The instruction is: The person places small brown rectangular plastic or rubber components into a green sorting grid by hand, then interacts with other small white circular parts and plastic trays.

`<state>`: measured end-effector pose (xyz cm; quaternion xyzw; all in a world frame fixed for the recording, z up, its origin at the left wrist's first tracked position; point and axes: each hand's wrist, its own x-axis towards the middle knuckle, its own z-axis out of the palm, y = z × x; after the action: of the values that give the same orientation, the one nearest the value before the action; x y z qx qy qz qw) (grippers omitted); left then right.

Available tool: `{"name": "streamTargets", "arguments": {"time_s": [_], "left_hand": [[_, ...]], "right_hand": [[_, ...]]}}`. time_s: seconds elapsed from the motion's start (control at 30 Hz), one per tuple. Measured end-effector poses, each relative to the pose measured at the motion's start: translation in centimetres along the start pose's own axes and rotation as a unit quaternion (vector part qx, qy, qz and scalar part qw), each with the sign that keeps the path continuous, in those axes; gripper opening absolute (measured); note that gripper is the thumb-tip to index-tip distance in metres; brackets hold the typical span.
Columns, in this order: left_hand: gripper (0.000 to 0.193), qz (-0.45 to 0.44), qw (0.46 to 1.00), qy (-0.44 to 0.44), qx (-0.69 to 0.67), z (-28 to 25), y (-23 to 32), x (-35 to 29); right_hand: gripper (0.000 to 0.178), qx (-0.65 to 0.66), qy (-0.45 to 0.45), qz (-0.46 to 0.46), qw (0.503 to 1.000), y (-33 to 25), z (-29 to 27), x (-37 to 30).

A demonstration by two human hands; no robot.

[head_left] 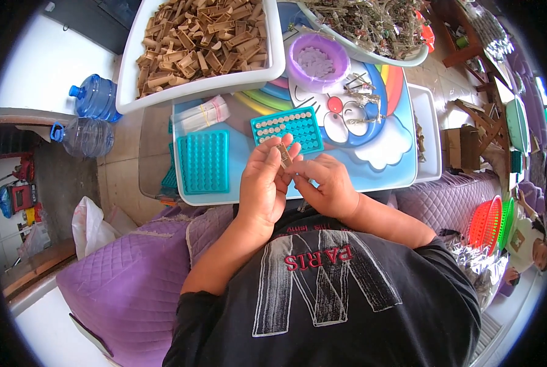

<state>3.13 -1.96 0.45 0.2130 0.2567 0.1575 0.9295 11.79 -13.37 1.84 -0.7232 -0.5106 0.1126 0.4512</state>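
Observation:
Near the table's front edge, my left hand (264, 183) is closed on a small tan plastic casing (284, 155), held upright between thumb and fingers. My right hand (328, 185) pinches at the casing's lower end. What lies between those fingertips is too small to make out. Just beyond the hands is a teal tray (313, 139) of round pockets, with silver discs (276, 126) in its far rows. Left of my left hand lies a second teal tray (204, 162). Several small clear-and-metal parts (362, 98) are scattered at the table's right.
A white bin (276, 55) of tan casings stands at the far left, beside a purple bowl (338, 72) of white pieces. Farther right is a large basin (402, 61) of wired parts. A bundle of clear strips (203, 114) lies behind the left tray. Water bottles (96, 101) stand leftward.

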Motion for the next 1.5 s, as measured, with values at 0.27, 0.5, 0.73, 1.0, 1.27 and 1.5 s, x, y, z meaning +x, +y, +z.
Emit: {"name": "streamTargets", "arguments": {"time_s": [0.27,0.5,0.73,1.0,1.27,1.5], "left_hand": [[0.022,0.005,1.0,-0.003,0.005,-0.2,-0.3,0.1],[0.023,-0.013,1.0,-0.014,-0.007,-0.6,0.1,0.1],[0.026,-0.005,1.0,-0.019,0.004,-0.8,0.3,0.3],[0.028,-0.012,0.999,-0.03,-0.002,-1.3,0.0,0.3],[0.026,-0.03,0.999,0.007,0.03,-2.0,-0.2,0.0],[0.029,-0.027,0.997,0.04,0.059,-3.8,0.9,-0.6]], "right_hand": [[0.022,0.012,-0.001,0.048,0.999,0.6,0.6,-0.4],[0.026,0.017,-0.027,0.066,0.997,0.9,0.5,-0.9],[0.022,-0.02,-0.01,0.011,1.0,0.7,0.0,-0.1],[0.015,-0.041,0.039,-0.028,0.998,0.4,-0.6,0.6],[0.012,-0.061,-0.033,-0.05,0.996,1.1,-0.2,0.7],[0.01,-0.129,0.051,0.034,0.99,4.8,-0.7,2.7]]}}
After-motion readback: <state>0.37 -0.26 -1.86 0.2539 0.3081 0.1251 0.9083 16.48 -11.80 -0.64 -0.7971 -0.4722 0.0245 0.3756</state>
